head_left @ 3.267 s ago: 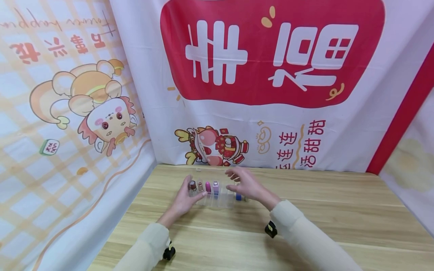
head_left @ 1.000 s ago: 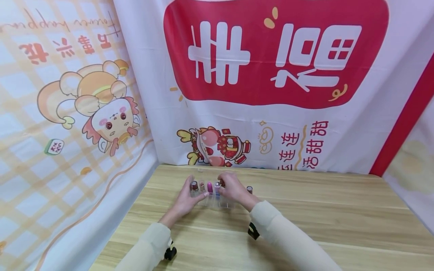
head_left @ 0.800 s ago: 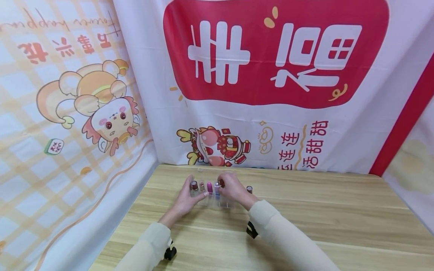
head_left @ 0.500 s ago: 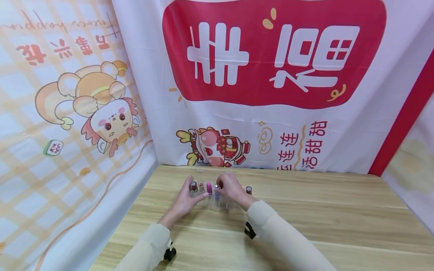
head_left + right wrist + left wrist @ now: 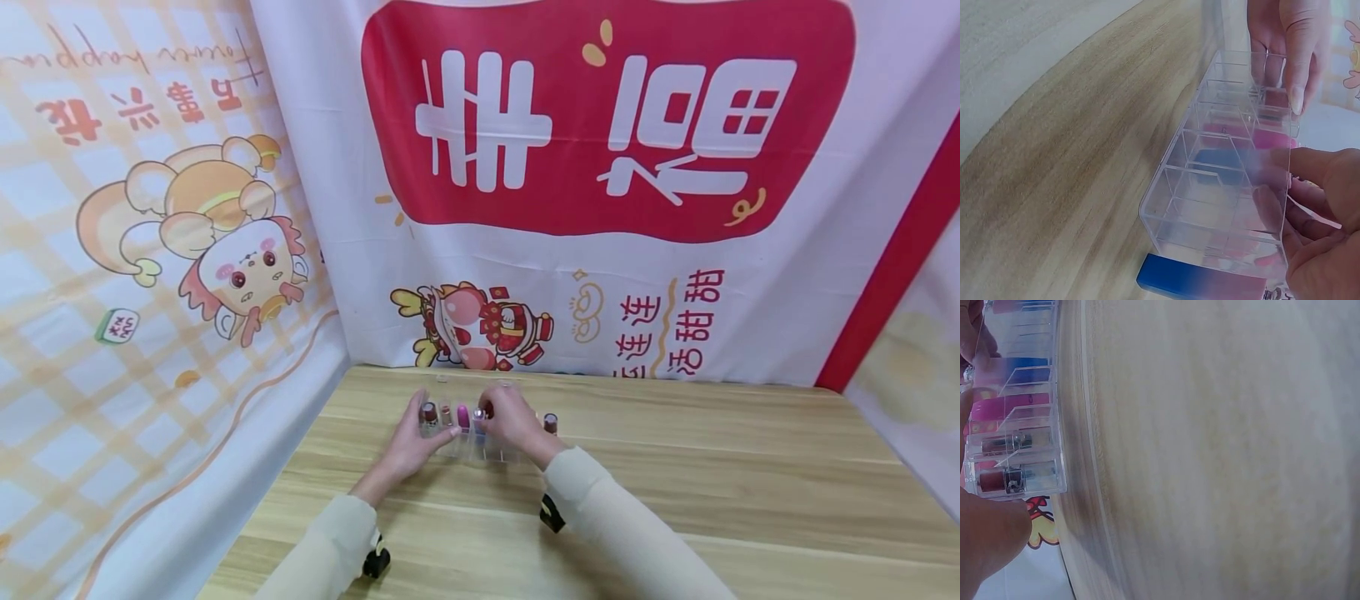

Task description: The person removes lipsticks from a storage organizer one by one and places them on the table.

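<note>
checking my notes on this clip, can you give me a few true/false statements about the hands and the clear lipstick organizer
1. The clear organizer stands on a wooden table. True.
2. The left hand is at the organizer's left end. True.
3. The right hand rests flat on the table, far from the organizer. False: it is at the organizer, fingers curled round a lipstick over the compartments.
4. Every compartment is filled. False: the right wrist view shows several front compartments empty.
5. A blue and pink tube lies on the table beside the organizer. True.
6. The wall behind is plain white. False: printed banners with red characters and cartoon figures hang there.
</note>
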Demonstrator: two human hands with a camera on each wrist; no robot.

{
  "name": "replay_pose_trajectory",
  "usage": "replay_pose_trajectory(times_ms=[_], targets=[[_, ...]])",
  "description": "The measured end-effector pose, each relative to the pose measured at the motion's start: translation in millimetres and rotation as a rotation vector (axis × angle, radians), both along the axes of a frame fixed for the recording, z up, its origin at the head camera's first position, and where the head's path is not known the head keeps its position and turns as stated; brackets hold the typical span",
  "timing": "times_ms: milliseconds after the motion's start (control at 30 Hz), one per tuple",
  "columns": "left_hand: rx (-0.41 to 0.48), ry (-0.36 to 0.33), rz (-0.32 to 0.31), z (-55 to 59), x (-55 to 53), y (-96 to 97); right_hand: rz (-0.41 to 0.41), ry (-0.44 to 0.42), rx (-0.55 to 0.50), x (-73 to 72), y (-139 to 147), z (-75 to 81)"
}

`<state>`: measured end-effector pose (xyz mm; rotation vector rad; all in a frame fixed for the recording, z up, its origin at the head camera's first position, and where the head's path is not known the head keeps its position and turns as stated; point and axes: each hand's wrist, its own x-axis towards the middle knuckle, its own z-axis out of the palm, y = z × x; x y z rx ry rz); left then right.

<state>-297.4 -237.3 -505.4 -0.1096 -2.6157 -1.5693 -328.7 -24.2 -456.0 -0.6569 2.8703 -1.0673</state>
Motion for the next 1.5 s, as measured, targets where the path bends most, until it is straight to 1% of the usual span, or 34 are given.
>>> replay_pose_trajectory(times_ms=[200, 433, 767, 1067, 1167, 1267, 1500], targets=[[0.005, 0.000, 0.001, -1.3, -1.3, 0.0, 0.000, -0.005, -0.055, 0.0, 0, -1.9], [0.010, -0.001, -0.003, 0.1, 0.0, 0.0, 0.012, 0.011, -0.124, 1.2, 2, -3.0], [0.007, 0.003, -0.005, -1.9, -0.6, -0.6, 0.003, 0.006, -0.213, 0.8, 3, -6.3], [0.006, -0.020, 0.003, -1.0, 0.3, 0.0, 0.021, 0.003, -0.292, 2.4, 5, -5.2], [0.002, -0.021, 0.001, -1.3, 0.1, 0.1, 0.008, -0.012, -0.335, 4.3, 8, -3.8], [0.001, -0.016, 0.000, -1.6, -0.5, 0.2, -0.012, -0.007, -0.364, 5.5, 10, -1.9], [-0.005, -0.008, 0.004, -3.3, -2.8, -0.1, -0.038, 0.020, -0.377, 7.8, 11, 3.0]])
